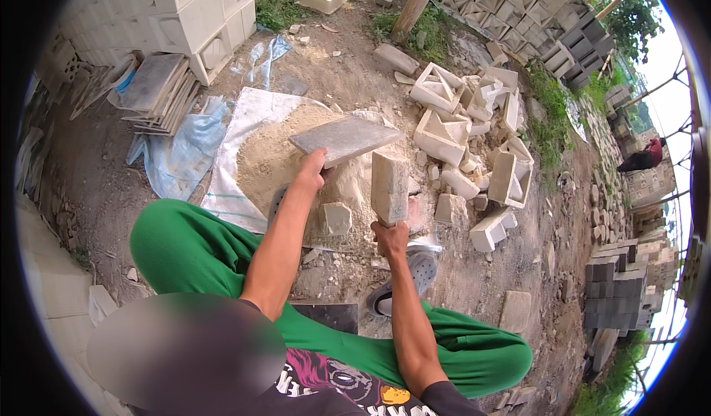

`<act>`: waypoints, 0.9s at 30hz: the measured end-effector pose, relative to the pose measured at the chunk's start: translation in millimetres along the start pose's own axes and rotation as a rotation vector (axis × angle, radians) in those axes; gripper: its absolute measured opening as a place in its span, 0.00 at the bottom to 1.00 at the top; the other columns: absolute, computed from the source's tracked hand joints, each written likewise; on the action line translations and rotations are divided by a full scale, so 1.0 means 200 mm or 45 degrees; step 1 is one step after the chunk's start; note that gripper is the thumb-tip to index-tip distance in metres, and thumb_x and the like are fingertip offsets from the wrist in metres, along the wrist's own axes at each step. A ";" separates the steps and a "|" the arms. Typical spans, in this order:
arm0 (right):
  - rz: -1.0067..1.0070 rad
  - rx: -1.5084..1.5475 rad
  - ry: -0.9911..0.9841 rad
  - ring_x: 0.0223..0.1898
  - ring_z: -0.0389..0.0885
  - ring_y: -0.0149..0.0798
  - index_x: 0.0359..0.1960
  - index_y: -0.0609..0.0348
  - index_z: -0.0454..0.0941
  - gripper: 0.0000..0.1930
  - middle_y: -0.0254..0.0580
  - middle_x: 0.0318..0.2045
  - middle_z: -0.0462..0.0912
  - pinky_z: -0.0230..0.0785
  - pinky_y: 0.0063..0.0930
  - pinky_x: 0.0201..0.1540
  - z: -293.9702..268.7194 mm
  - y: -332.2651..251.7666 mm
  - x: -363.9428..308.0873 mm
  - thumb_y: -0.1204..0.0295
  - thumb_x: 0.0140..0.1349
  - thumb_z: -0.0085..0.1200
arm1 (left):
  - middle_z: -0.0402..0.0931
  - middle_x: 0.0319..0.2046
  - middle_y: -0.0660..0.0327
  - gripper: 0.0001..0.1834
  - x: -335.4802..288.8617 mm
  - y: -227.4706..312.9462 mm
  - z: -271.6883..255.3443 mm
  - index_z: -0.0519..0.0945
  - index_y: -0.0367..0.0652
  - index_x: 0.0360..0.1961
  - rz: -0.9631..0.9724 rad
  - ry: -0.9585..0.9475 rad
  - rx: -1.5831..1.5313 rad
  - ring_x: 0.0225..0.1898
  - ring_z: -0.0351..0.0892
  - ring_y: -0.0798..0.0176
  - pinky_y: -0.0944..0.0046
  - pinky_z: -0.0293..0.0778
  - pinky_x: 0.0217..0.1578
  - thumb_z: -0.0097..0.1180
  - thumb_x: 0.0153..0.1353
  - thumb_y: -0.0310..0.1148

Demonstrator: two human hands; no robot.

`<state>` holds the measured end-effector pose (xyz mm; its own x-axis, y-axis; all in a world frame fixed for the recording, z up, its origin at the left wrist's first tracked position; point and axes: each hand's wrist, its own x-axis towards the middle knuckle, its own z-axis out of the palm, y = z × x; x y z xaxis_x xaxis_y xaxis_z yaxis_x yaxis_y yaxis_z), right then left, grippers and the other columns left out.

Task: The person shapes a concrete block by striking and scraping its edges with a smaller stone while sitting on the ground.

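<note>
My left hand (314,168) is closed on the near edge of a flat grey slab (346,139), which it holds tilted over a heap of pale sandy rubble (278,136). My right hand (390,238) grips the lower end of a thick, pale rectangular block (390,188) that stands upright from my fist. The block's top is close to the slab's near right edge; whether they touch I cannot tell. Below the slab lies a broken pale chunk (337,219). A white woven sheet (227,182) is spread under the heap.
Broken hollow blocks (442,136) lie piled to the right. A stack of thin boards (157,94) and a blue plastic sheet (178,157) are at left. Pale blocks (211,23) rise behind them. A wooden post (416,5) stands at the back. Another person (646,157) is far right.
</note>
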<state>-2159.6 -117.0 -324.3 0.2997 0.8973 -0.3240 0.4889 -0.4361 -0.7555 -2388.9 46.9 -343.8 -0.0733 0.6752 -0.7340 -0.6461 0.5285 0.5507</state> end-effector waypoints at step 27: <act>0.719 0.903 0.390 0.18 0.76 0.36 0.33 0.61 0.76 0.12 0.39 0.22 0.76 0.74 0.30 0.22 -0.65 -0.18 -0.56 0.68 0.52 0.64 | 0.83 0.33 0.44 0.36 -0.03 -1.19 0.08 0.79 0.25 0.37 0.233 -0.328 0.934 0.41 0.84 0.46 0.51 0.77 0.44 0.63 0.59 0.59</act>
<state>-2103.4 -210.8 -186.6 0.5896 0.4665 -0.6593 -0.3736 -0.5662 -0.7347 -2222.4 -73.4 -463.9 0.1054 0.8343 -0.5412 0.0303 0.5413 0.8403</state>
